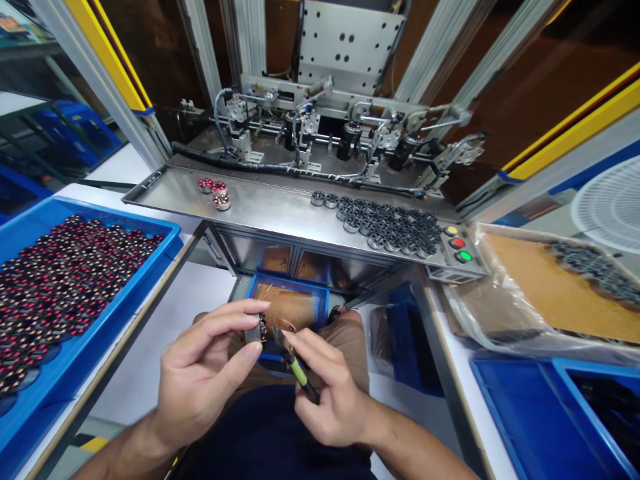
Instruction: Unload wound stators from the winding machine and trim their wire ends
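My left hand pinches a small motor stator between thumb and fingers, above my lap. In my right hand is a pair of cutting pliers with green and black handles, the jaws pointing at the stator. A small gap seems to lie between jaws and stator. Below the hands sits a blue bin lined with brown card, with thin wire bits on it. On the steel ledge, a few red-and-copper wound stators stand at the left and many dark grey stator cores at the right.
A winding machine stands behind the ledge. At the left is a blue tray full of wound stators. To the right are a button panel, a plastic-lined box with more cores, blue trays and a white fan.
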The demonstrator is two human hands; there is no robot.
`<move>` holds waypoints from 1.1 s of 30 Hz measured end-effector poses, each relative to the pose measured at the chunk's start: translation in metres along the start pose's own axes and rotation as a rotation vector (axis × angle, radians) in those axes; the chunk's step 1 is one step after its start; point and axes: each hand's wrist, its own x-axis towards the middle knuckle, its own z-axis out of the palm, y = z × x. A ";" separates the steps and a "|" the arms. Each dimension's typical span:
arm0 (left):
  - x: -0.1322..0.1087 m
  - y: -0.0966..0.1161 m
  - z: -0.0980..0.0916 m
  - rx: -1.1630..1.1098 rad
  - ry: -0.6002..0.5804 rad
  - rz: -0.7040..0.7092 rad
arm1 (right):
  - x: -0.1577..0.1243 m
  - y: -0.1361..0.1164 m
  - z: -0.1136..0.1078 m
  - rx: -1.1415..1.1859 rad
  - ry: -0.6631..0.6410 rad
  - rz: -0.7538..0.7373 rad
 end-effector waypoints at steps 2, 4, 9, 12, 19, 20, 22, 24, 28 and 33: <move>-0.001 -0.001 0.000 0.006 -0.018 0.011 | 0.000 0.001 0.001 0.023 -0.007 -0.007; -0.002 -0.001 0.000 0.014 -0.036 0.019 | 0.001 0.001 0.001 0.035 -0.005 -0.011; -0.004 -0.001 -0.002 0.048 -0.073 0.015 | 0.003 -0.001 0.001 0.036 0.018 -0.029; -0.004 -0.002 -0.002 0.062 -0.090 0.022 | 0.002 -0.002 0.001 0.011 0.034 -0.023; 0.003 -0.009 -0.008 0.157 -0.180 0.291 | -0.003 -0.001 -0.007 0.040 0.022 0.254; 0.005 -0.010 -0.009 0.192 -0.182 0.348 | -0.003 -0.002 -0.010 0.033 0.003 0.285; 0.007 -0.012 -0.012 0.265 -0.156 0.426 | -0.005 -0.007 -0.017 0.025 -0.048 0.321; 0.009 -0.013 -0.013 0.365 -0.131 0.484 | -0.009 -0.013 -0.024 0.024 -0.093 0.335; 0.011 -0.011 -0.013 0.589 -0.129 0.565 | -0.014 -0.029 -0.034 0.054 -0.153 0.336; 0.012 -0.009 -0.013 0.795 -0.122 0.623 | -0.007 -0.045 -0.040 0.212 -0.222 0.279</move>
